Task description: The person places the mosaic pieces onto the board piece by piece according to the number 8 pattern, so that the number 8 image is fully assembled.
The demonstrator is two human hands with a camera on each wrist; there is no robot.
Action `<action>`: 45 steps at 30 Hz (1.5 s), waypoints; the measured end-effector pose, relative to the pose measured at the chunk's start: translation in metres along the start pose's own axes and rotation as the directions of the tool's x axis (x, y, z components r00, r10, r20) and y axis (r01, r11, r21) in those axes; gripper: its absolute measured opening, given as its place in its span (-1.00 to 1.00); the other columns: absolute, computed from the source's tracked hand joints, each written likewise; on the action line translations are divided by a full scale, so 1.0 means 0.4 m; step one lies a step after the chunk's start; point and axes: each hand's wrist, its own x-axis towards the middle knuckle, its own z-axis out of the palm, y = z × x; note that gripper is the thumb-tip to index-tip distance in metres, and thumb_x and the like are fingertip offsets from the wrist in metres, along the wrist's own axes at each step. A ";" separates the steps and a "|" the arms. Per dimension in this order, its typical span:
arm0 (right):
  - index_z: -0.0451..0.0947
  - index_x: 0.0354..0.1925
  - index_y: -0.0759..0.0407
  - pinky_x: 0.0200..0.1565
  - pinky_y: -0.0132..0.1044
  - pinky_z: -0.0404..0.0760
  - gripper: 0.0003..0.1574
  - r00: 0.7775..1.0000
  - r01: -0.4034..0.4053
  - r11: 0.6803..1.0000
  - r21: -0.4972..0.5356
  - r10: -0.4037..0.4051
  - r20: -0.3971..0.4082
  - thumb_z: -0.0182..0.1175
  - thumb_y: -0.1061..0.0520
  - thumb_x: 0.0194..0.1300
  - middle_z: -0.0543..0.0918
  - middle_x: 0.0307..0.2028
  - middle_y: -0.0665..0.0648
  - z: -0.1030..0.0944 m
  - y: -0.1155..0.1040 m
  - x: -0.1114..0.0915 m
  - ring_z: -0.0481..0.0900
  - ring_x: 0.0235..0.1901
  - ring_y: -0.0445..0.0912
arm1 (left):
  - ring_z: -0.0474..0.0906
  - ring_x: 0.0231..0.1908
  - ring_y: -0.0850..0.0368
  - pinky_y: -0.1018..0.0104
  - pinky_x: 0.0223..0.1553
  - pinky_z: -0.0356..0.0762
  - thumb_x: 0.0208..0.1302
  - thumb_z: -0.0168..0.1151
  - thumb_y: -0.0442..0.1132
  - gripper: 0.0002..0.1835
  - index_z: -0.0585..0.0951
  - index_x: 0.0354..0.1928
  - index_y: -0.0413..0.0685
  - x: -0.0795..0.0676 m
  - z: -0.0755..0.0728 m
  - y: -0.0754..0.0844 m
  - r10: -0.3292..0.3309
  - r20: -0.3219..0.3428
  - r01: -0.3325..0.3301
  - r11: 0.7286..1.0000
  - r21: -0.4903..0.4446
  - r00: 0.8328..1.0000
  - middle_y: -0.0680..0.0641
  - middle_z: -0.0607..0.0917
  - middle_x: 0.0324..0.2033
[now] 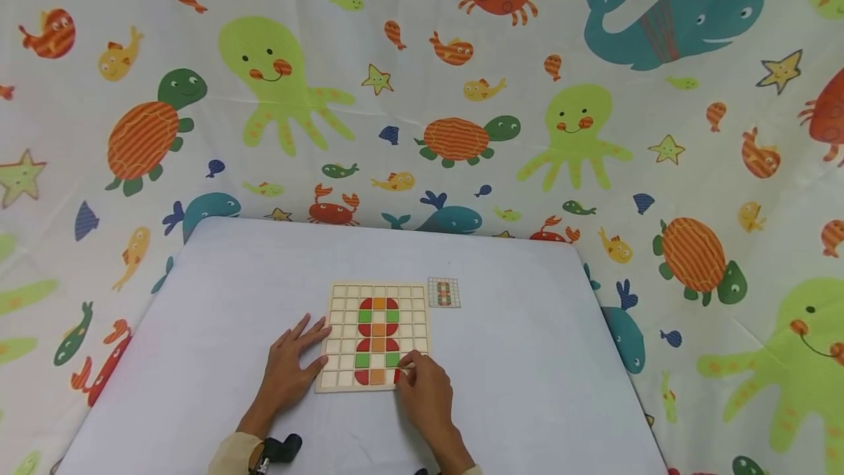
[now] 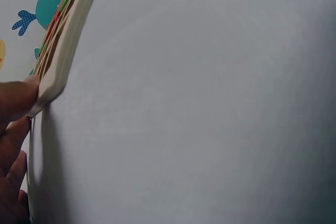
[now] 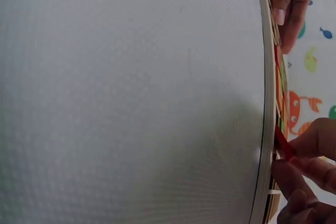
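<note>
A square wooden grid board [image 1: 338,299] lies on the table. Red quarter-round tiles, green square tiles and orange square tiles fill its middle columns in a figure-eight pattern. Along the board's left edge, my left hand [image 1: 285,369] rests with fingers spread, fingertips and thumb touching the frame. My right hand [image 1: 430,391] is over the lower right of the pattern, pinching a red tile [image 3: 284,144] between thumb and fingers. In the right wrist view, that tile is tilted at the grid. The fingers partly cover the cells there.
A small pattern card [image 1: 445,293] showing a similar design lies just beyond the board's upper right corner. White cloth covers the table [image 1: 527,358]. Behind hangs a curtain [image 1: 395,108] printed with sea animals.
</note>
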 end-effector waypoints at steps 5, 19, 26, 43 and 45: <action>0.78 -0.25 -0.02 -0.50 -0.45 0.29 -0.74 0.999 0.035 0.998 -0.045 -0.036 -0.017 0.37 0.32 0.15 0.51 -0.55 -0.16 -0.002 -0.007 -0.001 0.32 -0.51 -0.32 | 0.25 0.55 -0.42 -0.48 0.48 0.07 0.21 0.50 -0.37 -0.40 0.66 0.34 -0.10 -0.001 -0.001 0.005 -0.005 0.001 0.005 1.000 -0.017 1.000 -0.22 0.58 0.43; 0.75 0.02 0.02 -0.40 -0.42 0.39 -0.54 0.983 -0.163 0.936 0.312 0.127 0.134 -0.03 0.32 0.48 0.51 -0.37 0.02 -0.017 -0.005 -0.005 0.38 -0.42 -0.19 | 0.24 0.56 -0.40 -0.48 0.48 0.07 0.20 0.51 -0.35 -0.39 0.65 0.34 -0.10 0.002 0.005 -0.006 -0.016 0.016 0.016 1.000 -0.002 1.000 -0.20 0.57 0.44; 0.62 -0.03 0.07 -0.45 -0.42 0.39 -0.67 0.968 -0.232 0.901 0.367 0.175 0.181 -0.05 0.29 0.47 0.54 -0.43 0.03 -0.019 0.005 -0.007 0.41 -0.48 -0.19 | 0.25 0.56 -0.40 -0.48 0.47 0.08 0.20 0.51 -0.36 -0.39 0.66 0.33 -0.10 0.002 0.006 -0.008 -0.007 0.011 0.007 1.000 0.000 1.000 -0.20 0.58 0.44; 0.65 -0.32 0.02 -0.48 -0.47 0.37 -0.79 1.000 0.011 0.995 0.103 -0.010 -0.001 0.50 0.25 0.23 0.49 -0.59 -0.16 0.024 0.010 0.005 0.35 -0.55 -0.36 | 0.26 0.55 -0.41 -0.48 0.46 0.10 0.20 0.51 -0.35 -0.39 0.66 0.33 -0.10 -0.001 0.005 -0.006 -0.004 0.001 0.004 1.000 0.002 1.000 -0.21 0.58 0.43; 0.65 -0.32 0.01 -0.46 -0.47 0.35 -0.79 1.000 0.010 0.995 0.097 -0.009 -0.001 0.53 0.22 0.24 0.50 -0.58 -0.16 0.026 0.009 0.008 0.34 -0.54 -0.36 | 0.25 0.56 -0.40 -0.48 0.47 0.09 0.20 0.51 -0.35 -0.39 0.65 0.34 -0.10 0.000 0.006 -0.007 -0.011 0.007 0.011 1.000 0.004 1.000 -0.20 0.58 0.44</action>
